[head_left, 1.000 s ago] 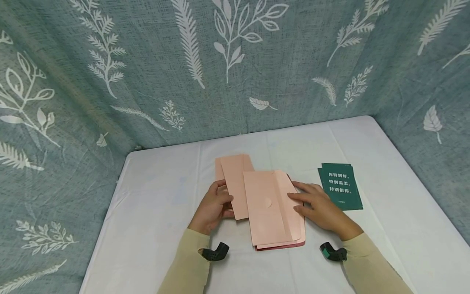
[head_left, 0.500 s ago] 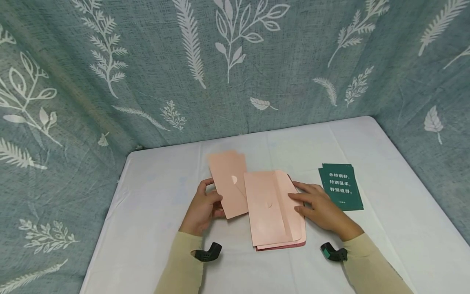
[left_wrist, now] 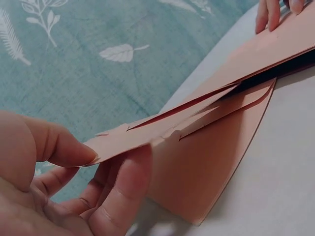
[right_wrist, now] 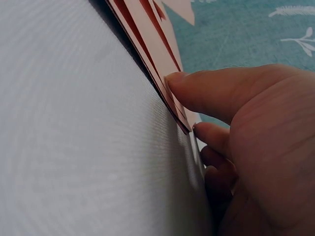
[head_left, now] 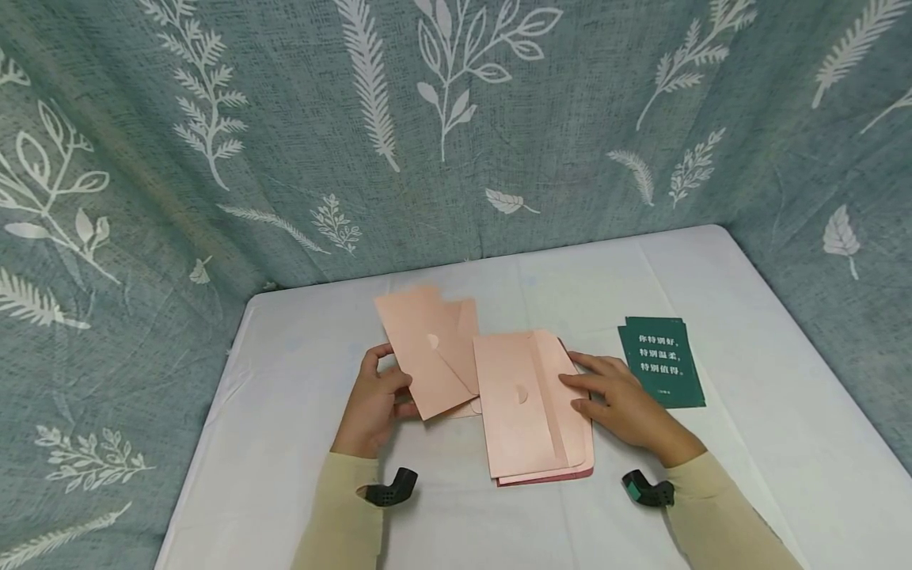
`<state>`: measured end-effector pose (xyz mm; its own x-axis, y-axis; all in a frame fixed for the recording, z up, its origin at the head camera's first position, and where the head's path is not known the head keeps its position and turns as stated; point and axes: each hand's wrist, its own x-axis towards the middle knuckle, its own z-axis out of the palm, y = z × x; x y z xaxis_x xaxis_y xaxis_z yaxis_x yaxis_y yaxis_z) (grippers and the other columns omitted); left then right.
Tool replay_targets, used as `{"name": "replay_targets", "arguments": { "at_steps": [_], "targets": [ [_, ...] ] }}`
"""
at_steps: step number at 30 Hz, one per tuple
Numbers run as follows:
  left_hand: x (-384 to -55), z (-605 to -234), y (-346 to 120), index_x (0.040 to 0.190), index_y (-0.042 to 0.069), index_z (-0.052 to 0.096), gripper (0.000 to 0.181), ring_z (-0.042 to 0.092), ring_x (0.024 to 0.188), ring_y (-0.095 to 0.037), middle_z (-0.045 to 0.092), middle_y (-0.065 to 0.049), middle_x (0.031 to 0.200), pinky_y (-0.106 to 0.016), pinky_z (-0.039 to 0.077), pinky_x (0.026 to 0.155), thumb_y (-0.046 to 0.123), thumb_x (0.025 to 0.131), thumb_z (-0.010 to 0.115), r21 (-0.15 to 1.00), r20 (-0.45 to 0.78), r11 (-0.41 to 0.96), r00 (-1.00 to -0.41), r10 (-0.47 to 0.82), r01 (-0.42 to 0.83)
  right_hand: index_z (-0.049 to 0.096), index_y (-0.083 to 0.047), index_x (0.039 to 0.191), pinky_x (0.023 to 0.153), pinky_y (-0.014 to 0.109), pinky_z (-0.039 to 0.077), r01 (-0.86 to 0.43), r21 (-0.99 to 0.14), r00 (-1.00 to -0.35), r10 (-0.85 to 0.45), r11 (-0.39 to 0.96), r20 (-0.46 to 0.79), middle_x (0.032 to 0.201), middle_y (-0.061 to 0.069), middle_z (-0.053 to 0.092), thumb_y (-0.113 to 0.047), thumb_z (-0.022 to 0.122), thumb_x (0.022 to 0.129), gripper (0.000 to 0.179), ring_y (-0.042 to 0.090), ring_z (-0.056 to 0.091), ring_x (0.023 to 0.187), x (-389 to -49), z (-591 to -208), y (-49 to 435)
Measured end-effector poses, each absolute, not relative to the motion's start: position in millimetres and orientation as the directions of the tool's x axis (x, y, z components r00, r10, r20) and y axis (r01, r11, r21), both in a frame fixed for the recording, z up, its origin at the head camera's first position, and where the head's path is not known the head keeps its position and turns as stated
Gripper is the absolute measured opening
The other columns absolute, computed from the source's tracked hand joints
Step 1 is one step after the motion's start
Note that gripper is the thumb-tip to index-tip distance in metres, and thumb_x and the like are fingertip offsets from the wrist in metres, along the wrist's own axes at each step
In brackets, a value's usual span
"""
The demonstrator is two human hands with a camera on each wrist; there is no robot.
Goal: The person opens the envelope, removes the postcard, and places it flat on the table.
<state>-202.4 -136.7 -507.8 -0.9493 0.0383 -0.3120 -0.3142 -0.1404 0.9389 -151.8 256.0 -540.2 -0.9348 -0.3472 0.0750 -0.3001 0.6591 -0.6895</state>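
Observation:
My left hand [head_left: 372, 402] pinches the left edge of a pink envelope [head_left: 423, 348] between thumb and fingers. In the left wrist view this envelope [left_wrist: 123, 140] is tilted up over another pink envelope [left_wrist: 211, 167], whose far part shows behind it in the head view. A stack of pink envelopes [head_left: 509, 427] lies to the right, the top one with its flap folded out and a dark red edge peeking from underneath. On that flap and along the stack's right side rest the fingertips of my right hand [head_left: 621, 400]; its thumb [right_wrist: 197, 88] presses from above.
Dark green cards [head_left: 664, 368] with white printed characters lie overlapped beyond my right hand. Everything rests on a table with a white cloth [head_left: 285, 380]. A blue-green leaf-patterned curtain [head_left: 456, 198] hangs around its back and sides.
My left hand has drawn its pink envelope leftward from beside the stack, uncovering more of the one beneath and turning its notch and diagonal flap edge into sight. The right hand stays on the stack.

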Motion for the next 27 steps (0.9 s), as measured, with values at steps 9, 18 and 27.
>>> {"name": "replay_targets", "arguments": {
  "at_steps": [9, 18, 27],
  "targets": [
    [-201.9, -504.7, -143.4, 0.145, 0.008, 0.039, 0.054, 0.071, 0.085, -0.026, 0.070, -0.011, 0.102, -0.034, 0.060, 0.059, -0.010, 0.096, 0.054, 0.955, -0.263, -0.140, -0.965, 0.003, -0.261, 0.072, -0.011, 0.145, 0.113, 0.065, 0.039, -0.304, -0.690, -0.934, -0.349, 0.657, 0.079, 0.169, 0.012, 0.044, -0.014, 0.077, 0.103, 0.042, 0.039, 0.036, 0.151, -151.7, -541.1, 256.8],
    [-200.2, -501.4, -143.8, 0.139, 0.007, 0.039, 0.051, 0.071, 0.080, -0.024, 0.072, -0.011, 0.098, -0.032, 0.057, 0.056, -0.012, 0.094, 0.052, 0.956, -0.240, -0.173, -0.971, -0.002, -0.236, 0.072, -0.011, 0.145, 0.113, 0.065, 0.039, -0.305, -0.694, -0.933, -0.351, 0.652, 0.080, 0.169, 0.012, 0.044, -0.014, 0.078, 0.103, 0.043, 0.039, 0.035, 0.151, -152.1, -541.5, 256.6],
    [-198.3, -500.7, -139.4, 0.134, 0.006, 0.038, 0.047, 0.069, 0.078, -0.023, 0.073, -0.013, 0.099, -0.032, 0.056, 0.057, -0.010, 0.092, 0.053, 0.950, -0.230, -0.202, -0.971, 0.069, -0.240, 0.073, -0.010, 0.144, 0.113, 0.065, 0.039, -0.304, -0.694, -0.934, -0.349, 0.653, 0.081, 0.168, 0.012, 0.044, -0.012, 0.079, 0.102, 0.043, 0.039, 0.036, 0.150, -152.7, -540.8, 256.0]
  ]
}}
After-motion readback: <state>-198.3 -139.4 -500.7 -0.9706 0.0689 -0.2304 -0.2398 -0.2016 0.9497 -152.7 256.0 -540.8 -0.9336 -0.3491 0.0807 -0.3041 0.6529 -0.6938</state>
